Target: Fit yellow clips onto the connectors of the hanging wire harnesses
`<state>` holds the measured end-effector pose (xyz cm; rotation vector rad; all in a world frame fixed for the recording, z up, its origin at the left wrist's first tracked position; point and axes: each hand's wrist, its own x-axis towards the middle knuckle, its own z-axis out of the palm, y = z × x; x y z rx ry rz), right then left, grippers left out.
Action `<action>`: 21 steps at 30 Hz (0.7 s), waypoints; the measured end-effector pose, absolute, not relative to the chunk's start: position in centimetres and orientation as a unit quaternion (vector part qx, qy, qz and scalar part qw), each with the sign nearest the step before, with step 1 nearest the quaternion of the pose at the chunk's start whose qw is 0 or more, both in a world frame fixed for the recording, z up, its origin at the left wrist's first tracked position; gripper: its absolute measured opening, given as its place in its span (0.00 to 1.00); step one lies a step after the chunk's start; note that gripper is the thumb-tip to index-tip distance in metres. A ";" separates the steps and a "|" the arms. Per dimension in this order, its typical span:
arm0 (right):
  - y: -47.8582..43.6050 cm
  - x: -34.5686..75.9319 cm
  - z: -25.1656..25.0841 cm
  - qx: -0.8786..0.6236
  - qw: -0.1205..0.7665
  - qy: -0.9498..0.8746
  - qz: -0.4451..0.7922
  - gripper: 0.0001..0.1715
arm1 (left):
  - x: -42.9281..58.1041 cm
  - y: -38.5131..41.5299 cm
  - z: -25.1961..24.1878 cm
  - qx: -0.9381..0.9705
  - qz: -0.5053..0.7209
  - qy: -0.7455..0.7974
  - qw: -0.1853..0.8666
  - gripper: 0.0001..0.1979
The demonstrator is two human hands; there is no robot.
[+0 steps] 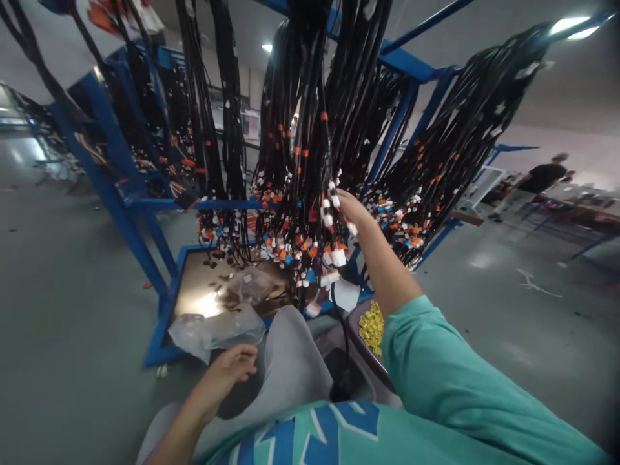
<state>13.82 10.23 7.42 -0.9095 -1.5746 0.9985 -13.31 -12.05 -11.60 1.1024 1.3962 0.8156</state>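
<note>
My right hand (349,208) reaches up into a hanging bundle of black wire harnesses (310,161) with orange, white and blue connectors at their ends. Its fingers are buried among the wires, touching white connectors (330,205); I cannot see whether they grip one. My left hand (236,365) rests low beside my grey-trousered knee (290,361), fingers curled inward, next to a clear plastic bag (217,330). Nothing visible shows inside the left hand.
Blue steel racks (121,200) hold many more harness bundles to the left and right. A tray of small yellow parts (372,328) sits by my right knee. Plastic bags lie on the rack's brown base board (194,290). A person (542,177) stands far right by tables.
</note>
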 end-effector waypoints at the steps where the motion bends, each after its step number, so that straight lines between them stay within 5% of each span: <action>1: 10.0 13.7 7.3 -0.355 0.518 -0.654 0.422 0.17 | -13.3 -11.8 -10.9 0.470 0.347 0.591 0.556 0.19; 5: 9.2 13.0 7.5 -0.329 0.516 -0.679 0.405 0.13 | -12.9 -10.3 -8.0 0.482 0.385 0.586 0.525 0.19; 11: 7.5 12.6 9.1 -0.494 0.507 -0.696 0.118 0.12 | -11.6 -8.3 -4.1 0.533 0.434 0.570 0.450 0.15; 16: 5.9 12.6 10.4 -0.422 0.463 -0.718 0.302 0.06 | -9.2 -7.1 0.5 0.548 0.509 0.509 0.426 0.11; 21: 5.5 12.3 10.6 -0.448 0.466 -0.717 0.261 0.08 | -5.3 -6.6 5.9 0.607 0.587 0.342 0.412 0.05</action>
